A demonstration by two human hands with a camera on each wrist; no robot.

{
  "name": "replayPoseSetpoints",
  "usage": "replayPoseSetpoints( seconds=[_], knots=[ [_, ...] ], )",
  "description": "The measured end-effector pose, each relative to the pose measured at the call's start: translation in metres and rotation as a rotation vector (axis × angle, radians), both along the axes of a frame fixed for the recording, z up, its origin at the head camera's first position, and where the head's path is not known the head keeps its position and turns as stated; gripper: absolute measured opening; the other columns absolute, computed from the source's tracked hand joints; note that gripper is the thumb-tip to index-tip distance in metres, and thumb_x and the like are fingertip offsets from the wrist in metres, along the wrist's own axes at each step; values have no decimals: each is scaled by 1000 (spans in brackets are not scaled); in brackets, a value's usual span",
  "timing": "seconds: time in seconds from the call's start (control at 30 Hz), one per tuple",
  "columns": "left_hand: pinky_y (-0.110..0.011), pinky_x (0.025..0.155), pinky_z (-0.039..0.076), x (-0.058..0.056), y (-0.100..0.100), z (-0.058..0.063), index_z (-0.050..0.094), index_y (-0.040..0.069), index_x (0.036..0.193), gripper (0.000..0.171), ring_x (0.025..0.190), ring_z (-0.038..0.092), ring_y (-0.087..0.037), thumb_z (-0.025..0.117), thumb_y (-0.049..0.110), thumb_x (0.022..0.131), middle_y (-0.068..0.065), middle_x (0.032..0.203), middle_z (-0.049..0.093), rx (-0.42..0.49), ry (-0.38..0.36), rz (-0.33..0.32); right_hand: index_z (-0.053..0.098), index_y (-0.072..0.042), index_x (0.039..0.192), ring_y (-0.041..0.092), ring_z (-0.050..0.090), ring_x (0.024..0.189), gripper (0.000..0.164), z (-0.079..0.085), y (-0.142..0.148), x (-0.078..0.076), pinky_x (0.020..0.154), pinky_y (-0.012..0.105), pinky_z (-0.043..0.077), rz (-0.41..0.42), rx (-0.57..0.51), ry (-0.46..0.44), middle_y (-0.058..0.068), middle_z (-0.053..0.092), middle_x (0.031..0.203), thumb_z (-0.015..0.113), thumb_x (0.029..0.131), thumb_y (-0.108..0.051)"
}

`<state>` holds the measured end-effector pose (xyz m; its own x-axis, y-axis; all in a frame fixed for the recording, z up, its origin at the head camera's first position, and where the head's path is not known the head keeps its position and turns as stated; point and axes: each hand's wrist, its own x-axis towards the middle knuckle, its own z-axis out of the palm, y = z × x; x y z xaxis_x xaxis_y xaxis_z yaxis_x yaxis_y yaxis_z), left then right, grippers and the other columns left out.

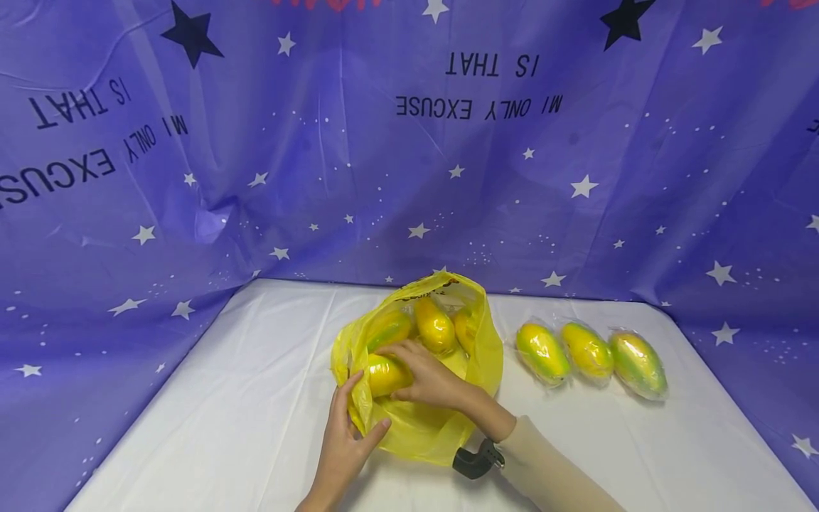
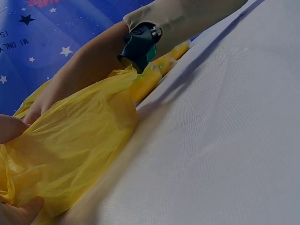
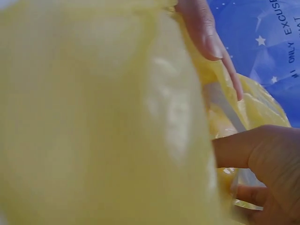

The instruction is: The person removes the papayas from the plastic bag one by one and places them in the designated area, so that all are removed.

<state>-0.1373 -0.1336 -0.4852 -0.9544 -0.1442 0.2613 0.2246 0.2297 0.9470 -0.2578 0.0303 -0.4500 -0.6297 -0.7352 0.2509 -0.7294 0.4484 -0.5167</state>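
A yellow plastic bag [image 1: 422, 434] stands on the table with its mouth facing up. My right hand [image 1: 425, 373] reaches inside and grips a yellow-green wrapped mango [image 1: 387, 375] at the bag's left side, thumb and fingers around it. My left hand [image 1: 345, 434] touches the bag's left rim, its fingers extended and thumb spread apart. Deeper in the bag lie more mangoes, one upright at the back [image 1: 435, 326] and one on the left [image 1: 389, 328]. In the right wrist view the bag wall covers much of the gripped mango [image 3: 228, 171].
To the right of the bag, three wrapped mangoes lie in a row on the white tablecloth: left [image 1: 542, 352], middle [image 1: 586, 350] and right [image 1: 638, 364]. A black wrist mount [image 1: 476, 460] hangs under the right sleeve. Behind the table hangs a purple star-patterned cloth [image 1: 358, 163].
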Motion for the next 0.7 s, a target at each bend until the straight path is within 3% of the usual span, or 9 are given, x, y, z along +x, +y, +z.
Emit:
replayPoseSetpoints(
  seconds=[0.27, 0.4, 0.7],
  knots=[
    [-60, 103, 34, -1, 0, 1, 34, 22, 146, 78, 136, 28, -35, 78, 15, 82, -7, 147, 31, -19, -1, -3, 48, -19, 140, 23, 43, 128, 69, -3, 0, -1, 104, 42, 40, -32, -4, 25, 5, 48, 137, 80, 79, -14],
    [-65, 103, 30, -1, 0, 2, 34, 20, 146, 76, 137, 26, -38, 77, 15, 83, -10, 148, 30, -25, 14, -11, 48, -19, 141, 23, 43, 128, 67, 0, 2, 0, 104, 41, 40, -58, 7, 12, 4, 48, 138, 79, 81, -16],
    [-62, 106, 27, 0, 0, 1, 35, 20, 146, 78, 138, 26, -35, 79, 14, 81, -8, 148, 31, -18, 16, 3, 50, -17, 139, 24, 49, 122, 65, 6, 11, 3, 102, 42, 42, -160, -17, -10, 5, 53, 133, 80, 81, -19]
  ],
)
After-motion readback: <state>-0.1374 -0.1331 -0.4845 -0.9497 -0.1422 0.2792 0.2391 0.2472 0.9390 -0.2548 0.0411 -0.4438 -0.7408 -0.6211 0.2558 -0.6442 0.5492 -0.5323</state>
